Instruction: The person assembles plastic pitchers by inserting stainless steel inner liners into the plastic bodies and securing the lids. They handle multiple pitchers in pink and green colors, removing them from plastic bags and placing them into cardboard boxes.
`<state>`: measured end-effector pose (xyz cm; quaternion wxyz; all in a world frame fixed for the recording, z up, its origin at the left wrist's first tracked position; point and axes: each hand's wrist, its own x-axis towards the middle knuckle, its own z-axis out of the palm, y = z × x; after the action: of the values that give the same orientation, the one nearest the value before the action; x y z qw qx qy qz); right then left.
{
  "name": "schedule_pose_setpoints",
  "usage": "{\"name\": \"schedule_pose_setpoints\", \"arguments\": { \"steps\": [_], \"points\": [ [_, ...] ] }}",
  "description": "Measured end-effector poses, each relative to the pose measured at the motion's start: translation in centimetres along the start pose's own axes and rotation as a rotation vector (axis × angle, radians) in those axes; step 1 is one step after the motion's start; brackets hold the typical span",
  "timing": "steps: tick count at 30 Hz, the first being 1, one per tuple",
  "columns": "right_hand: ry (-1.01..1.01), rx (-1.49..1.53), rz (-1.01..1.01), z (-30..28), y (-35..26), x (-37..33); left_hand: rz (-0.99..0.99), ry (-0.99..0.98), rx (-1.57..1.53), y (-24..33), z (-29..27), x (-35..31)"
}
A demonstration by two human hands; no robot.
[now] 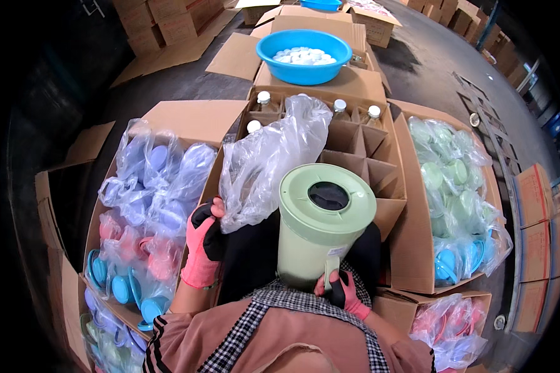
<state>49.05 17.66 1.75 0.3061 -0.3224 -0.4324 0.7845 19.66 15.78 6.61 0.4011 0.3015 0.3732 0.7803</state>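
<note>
My left hand [205, 242], in a pink and black glove, pinches the edge of a clear plastic bag [274, 149]. The bag spreads up and away over a divided carton [397, 168]. In a matching glove, my right hand [348, 292] grips the handle of a pale green plastic jug [308, 245]. Held upright before my lap, the jug has a round green top with a dark circle in its middle and a small label near the handle. Glass bottles with white caps [264, 99] stand in some cells of the carton; the bag hides others.
Beyond the carton, a blue basin [303, 74] holds many white caps. An open box [196, 107] on the left contains bagged purple, pink and blue plastic pieces. Another box [407, 248] at right holds bagged green and blue ones. Stacked cartons [532, 248] stand far right.
</note>
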Motion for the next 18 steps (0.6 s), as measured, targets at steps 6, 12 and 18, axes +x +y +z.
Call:
{"name": "schedule_pose_setpoints", "arguments": {
  "steps": [6, 12, 18],
  "points": [
    [-0.011, -0.304, 0.159, 0.1, -2.8, 1.2, 0.198, -0.018, 0.152, 3.1, 1.7, -1.3],
    [0.223, -0.936, -0.477, 1.4, -10.5, 0.4, 0.842, -0.441, 0.720, 4.3, 7.0, -3.4],
    [-0.219, -0.511, -0.021, 7.9, -16.2, 1.9, 1.118, -1.186, 0.704, 1.7, 11.6, -3.6]
  ]
}}
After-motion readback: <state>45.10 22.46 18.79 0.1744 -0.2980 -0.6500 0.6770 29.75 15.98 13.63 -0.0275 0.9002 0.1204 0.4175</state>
